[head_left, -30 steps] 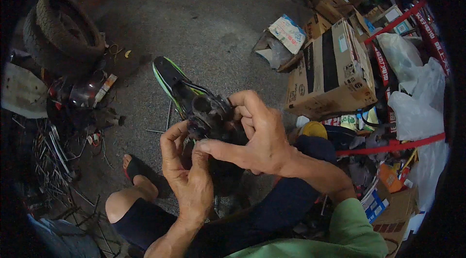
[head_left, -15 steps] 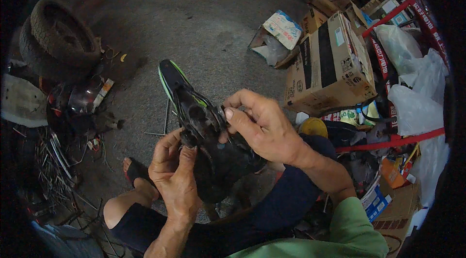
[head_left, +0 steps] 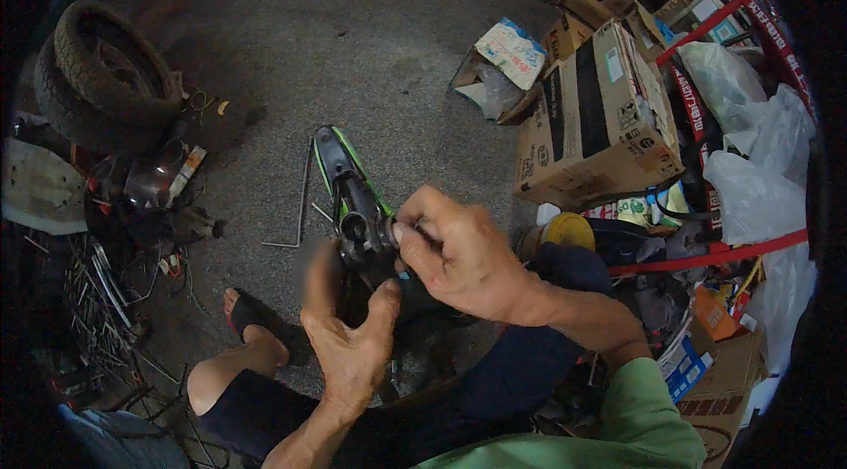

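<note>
A black bicycle saddle with green edges lies underside up between my knees, its narrow nose pointing away from me. Near the middle of its underside sits a dark metal seat clamp with a round opening. My left hand grips around the near-left side of the clamp, thumb on one side and fingers on the other. On the clamp's right side my right hand pinches with thumb and forefinger; a small part between them is mostly hidden. The saddle's wide rear end is dark and partly covered by my hands.
A bent metal rod lies on the floor beyond the saddle. Two stacked tyres and scrap metal rods are at left. At right stand a large cardboard box, plastic bags and a yellow round container.
The saddle has turned so its nose is nearer and farther right. My left hand has shifted right with its thumb lower; my right hand has come slightly left and down.
</note>
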A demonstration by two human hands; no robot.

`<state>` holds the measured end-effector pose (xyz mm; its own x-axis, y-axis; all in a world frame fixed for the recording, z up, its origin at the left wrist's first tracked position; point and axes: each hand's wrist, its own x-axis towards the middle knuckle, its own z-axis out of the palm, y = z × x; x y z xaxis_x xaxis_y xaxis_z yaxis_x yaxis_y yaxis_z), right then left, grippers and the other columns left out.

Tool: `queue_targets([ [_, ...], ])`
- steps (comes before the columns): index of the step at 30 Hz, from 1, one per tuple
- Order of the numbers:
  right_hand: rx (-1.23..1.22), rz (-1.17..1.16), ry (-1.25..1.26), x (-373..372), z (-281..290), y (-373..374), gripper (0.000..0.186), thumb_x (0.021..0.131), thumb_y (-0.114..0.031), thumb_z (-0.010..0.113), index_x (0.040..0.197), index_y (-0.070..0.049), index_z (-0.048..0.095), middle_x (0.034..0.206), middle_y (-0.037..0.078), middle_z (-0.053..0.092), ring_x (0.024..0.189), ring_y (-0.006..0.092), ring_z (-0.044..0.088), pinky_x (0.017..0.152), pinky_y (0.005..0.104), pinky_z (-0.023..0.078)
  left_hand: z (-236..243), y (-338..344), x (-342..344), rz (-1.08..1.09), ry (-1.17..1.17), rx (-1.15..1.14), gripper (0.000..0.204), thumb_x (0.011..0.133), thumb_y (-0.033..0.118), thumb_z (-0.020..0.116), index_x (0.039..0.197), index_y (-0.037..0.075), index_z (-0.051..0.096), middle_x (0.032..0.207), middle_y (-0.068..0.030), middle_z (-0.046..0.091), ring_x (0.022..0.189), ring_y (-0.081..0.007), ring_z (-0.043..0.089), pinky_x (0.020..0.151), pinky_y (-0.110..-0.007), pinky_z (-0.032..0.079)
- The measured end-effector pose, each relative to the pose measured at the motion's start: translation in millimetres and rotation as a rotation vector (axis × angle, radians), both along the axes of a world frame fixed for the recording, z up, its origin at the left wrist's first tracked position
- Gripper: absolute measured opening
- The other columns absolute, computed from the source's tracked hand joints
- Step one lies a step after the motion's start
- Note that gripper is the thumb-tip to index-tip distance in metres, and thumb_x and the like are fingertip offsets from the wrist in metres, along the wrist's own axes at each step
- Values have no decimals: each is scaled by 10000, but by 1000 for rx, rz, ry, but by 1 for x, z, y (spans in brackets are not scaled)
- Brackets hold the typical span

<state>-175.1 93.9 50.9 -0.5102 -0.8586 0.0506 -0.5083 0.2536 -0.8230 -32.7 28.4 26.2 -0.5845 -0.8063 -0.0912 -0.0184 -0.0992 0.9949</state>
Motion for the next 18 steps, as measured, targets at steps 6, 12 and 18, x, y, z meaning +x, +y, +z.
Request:
queue_targets([
  [6,10,93,46,10,10,2,140,884,-94,615,900,-7,506,627,169,611,589,311,651,514,401,460,-7,1,-4,80,-68,-42,564,756,60,772,1232,-62,495,1009,-133,633,928,-180,610,835,-326,511],
  [12,-13,115,97,13,11,1,180,870,-142,627,908,-31,490,598,184,577,581,403,613,520,501,458,-10,3,-6,121,-48,-29,571,765,53,764,1248,-70,484,1025,-125,634,920,-174,607,839,-320,509],
  [18,17,102,84,12,15,2,166,869,-111,642,901,-25,504,631,150,613,551,315,636,486,404,457,-8,1,-8,130,-36,-102,603,761,54,764,1277,-62,474,1049,-118,634,931,-164,603,845,-314,506],
])
